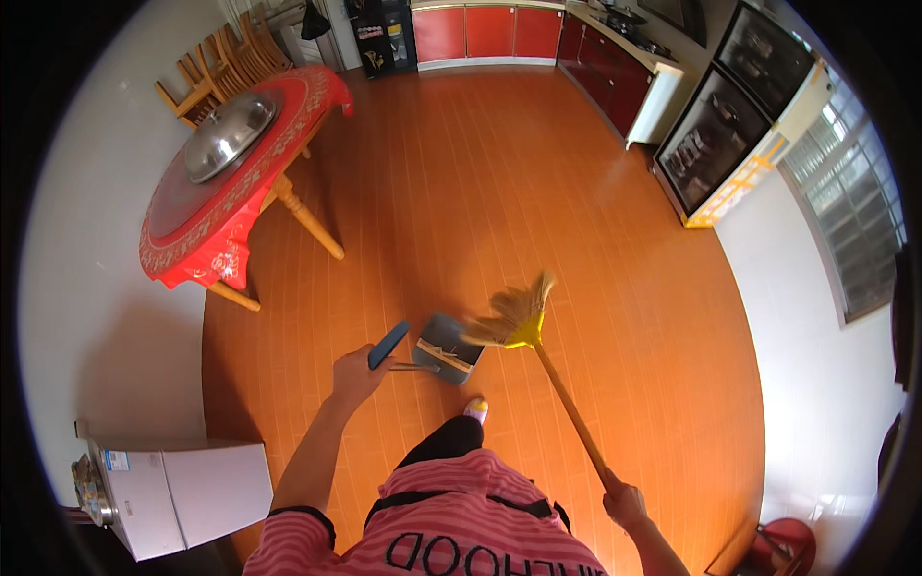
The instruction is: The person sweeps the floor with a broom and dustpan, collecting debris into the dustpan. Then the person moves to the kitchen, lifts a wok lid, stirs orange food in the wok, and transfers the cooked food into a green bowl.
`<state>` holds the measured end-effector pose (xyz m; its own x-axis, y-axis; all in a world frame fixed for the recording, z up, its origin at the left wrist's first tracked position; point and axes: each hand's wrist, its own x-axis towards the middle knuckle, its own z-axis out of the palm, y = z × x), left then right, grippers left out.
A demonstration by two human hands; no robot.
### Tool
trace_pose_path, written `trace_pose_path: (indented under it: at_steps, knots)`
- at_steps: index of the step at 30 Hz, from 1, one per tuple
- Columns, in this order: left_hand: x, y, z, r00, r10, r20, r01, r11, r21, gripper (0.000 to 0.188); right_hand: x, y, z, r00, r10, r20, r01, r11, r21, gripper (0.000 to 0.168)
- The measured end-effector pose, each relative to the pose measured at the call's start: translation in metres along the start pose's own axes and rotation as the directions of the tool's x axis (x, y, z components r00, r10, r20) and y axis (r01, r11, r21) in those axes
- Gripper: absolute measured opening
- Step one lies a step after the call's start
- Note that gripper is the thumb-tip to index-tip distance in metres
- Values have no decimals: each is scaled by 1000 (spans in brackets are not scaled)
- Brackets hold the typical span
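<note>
My left hand (358, 376) is closed around the blue grip of a long-handled dustpan (452, 371). The grey pan sits at floor level ahead of my foot, with a tan strip across it; what lies inside is too small to tell. In my right hand (625, 502) is the wooden stick of a broom (573, 407). Its yellow collar and fanned straw bristles (513, 308) point away from me, the left bristle tips overlapping the pan's right edge. Whether the bristles touch the floor I cannot tell.
A round table (238, 201) with a red cloth and a steel dome cover (229, 137) stands at left, wooden chairs (223, 61) behind it. A small white refrigerator (194, 497) is at lower left. Red kitchen cabinets (490, 32) line the back; a dark-fronted cabinet (720, 122) stands right.
</note>
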<state>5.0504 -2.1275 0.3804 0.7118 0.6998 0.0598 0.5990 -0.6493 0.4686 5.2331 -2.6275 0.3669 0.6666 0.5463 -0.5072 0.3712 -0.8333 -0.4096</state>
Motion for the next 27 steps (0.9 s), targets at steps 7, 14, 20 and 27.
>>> trace_pose_path:
  at_steps: [7, 14, 20, 27]
  knots:
    - [176, 52, 29, 1000, -1, -7, 0, 993, -118, 33, 118, -30, -99, 961, 249, 117, -275, 892, 359, 54]
    - [336, 112, 57, 989, -136, 60, 144, 973, -178, 30, 280, 2, -192, 994, 92, 60, -108, 920, 377, 54]
    - [453, 160, 59, 987, -126, -102, 113, 986, -125, 31, 418, -18, -286, 988, 43, 148, -117, 836, 536, 54]
    - [588, 192, 81, 959, -281, -37, 277, 956, -99, 29, 606, -30, -358, 985, 27, 173, -138, 728, 672, 59]
